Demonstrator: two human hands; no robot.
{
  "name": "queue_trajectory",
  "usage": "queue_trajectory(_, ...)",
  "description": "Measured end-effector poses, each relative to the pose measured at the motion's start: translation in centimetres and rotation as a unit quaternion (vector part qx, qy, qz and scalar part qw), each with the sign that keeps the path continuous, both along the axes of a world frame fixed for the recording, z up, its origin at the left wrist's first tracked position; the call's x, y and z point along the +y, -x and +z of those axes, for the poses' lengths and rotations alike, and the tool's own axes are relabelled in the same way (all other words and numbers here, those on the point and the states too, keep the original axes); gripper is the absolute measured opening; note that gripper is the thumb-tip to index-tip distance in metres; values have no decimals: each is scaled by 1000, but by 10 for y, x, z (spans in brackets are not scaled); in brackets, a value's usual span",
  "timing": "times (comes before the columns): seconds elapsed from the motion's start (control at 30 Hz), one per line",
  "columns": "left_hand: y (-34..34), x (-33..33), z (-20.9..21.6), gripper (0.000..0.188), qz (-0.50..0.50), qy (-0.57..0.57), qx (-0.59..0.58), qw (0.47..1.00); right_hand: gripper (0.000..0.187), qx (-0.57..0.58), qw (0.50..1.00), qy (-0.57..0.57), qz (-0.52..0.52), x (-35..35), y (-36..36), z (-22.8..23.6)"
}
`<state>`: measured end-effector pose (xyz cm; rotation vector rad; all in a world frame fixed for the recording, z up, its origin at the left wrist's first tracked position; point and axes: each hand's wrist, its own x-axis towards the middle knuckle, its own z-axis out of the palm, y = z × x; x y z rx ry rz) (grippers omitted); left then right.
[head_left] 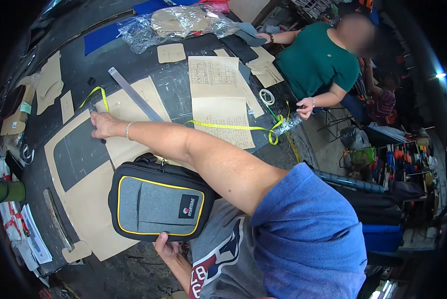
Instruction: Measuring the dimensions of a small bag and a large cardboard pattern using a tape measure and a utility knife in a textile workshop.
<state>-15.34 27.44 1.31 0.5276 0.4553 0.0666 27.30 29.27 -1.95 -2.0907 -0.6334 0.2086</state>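
Note:
A grey-and-black backpack (156, 207) with yellow piping and a dark patch leans tilted at the table's near edge. My left hand (167, 247) grips its lower edge, thumb on the front, the other fingers mostly hidden behind it. Over the bag's top, my right arm stretches far left. My right hand (105, 125) is closed low over the brown paper pattern (51, 157); bits of something dark stick out on both sides of it. Close by lie a yellow tape measure (103, 92) and a metal ruler (134, 94).
On the dark table (168, 74) are written paper sheets (218, 107), a plastic-wrapped bundle (178, 22), cut card pieces (49, 84) and a wooden strip (58, 219). A person in a green shirt (315, 65) stands at the far right edge. Crowded shelves (403, 164) fill the right.

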Motion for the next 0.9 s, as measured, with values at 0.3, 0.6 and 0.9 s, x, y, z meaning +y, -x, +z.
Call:
queue_trajectory(0.3,-27,-2,7,70,-31,18,-43,998,26,85,972,-220,-12,-86,2,109)
queue_trajectory(0.6,-83,-42,38,71,-115,-5,-62,991,46,143,858,-491,37,-278,96,216)
queue_trajectory(0.9,-154,-133,10,54,-49,55,-78,994,29,129,955,-225,-144,-392,183,192)
